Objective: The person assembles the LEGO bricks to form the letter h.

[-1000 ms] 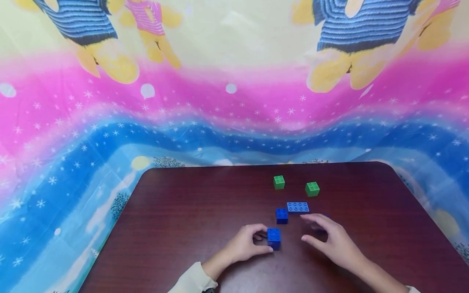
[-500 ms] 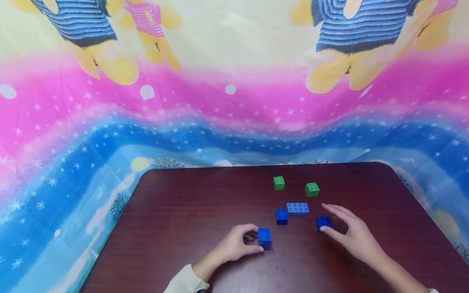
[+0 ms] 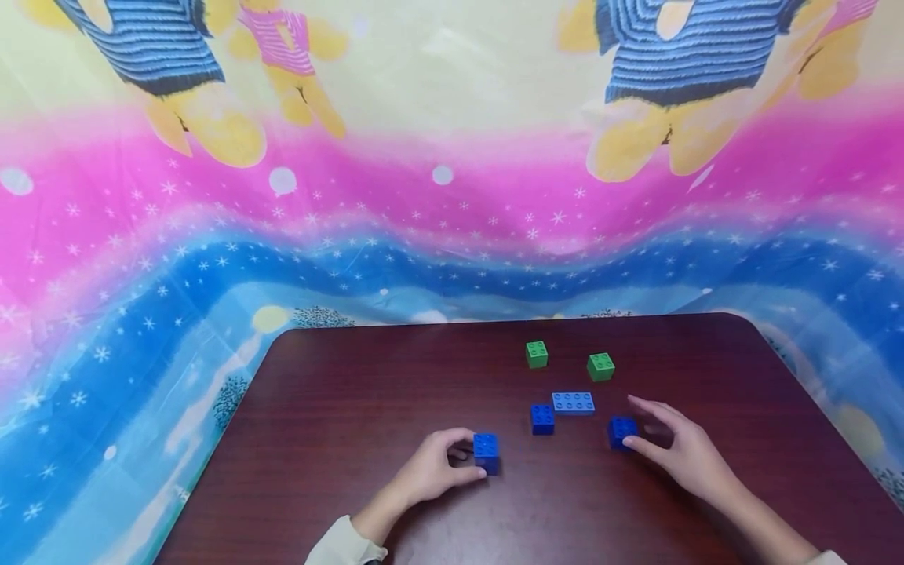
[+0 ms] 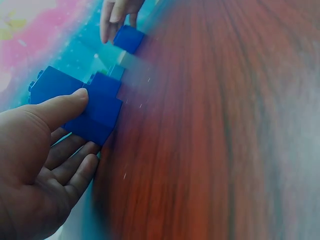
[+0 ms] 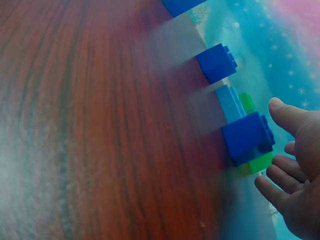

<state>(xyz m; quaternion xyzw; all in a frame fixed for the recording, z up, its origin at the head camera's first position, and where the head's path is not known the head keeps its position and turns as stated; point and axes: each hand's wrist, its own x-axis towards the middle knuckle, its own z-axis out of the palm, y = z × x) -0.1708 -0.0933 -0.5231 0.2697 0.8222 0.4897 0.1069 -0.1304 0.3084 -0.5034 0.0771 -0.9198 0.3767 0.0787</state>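
Note:
My left hand (image 3: 432, 469) grips a dark blue toy building brick (image 3: 486, 453) between thumb and fingers, left of the other bricks. In the left wrist view the thumb lies across the blue block (image 4: 95, 120), which looks tall; whether it is more than one brick I cannot tell. My right hand (image 3: 695, 459) is beside a second dark blue brick (image 3: 622, 433) on the table. The right wrist view shows its thumb and fingers spread, apart from that brick (image 5: 247, 137). A third dark blue brick (image 3: 542, 420) stands between the hands.
A flat light blue brick (image 3: 573, 403) with two rows of studs lies behind the third dark blue brick. Two green bricks (image 3: 537, 354) (image 3: 601, 366) stand farther back on the dark red-brown table (image 3: 367, 384). A printed curtain (image 3: 438, 220) hangs behind the table's far edge.
My left hand has moved left with its blue brick. My right hand went right to the second dark blue brick, and in the last half second has drawn slightly off it.

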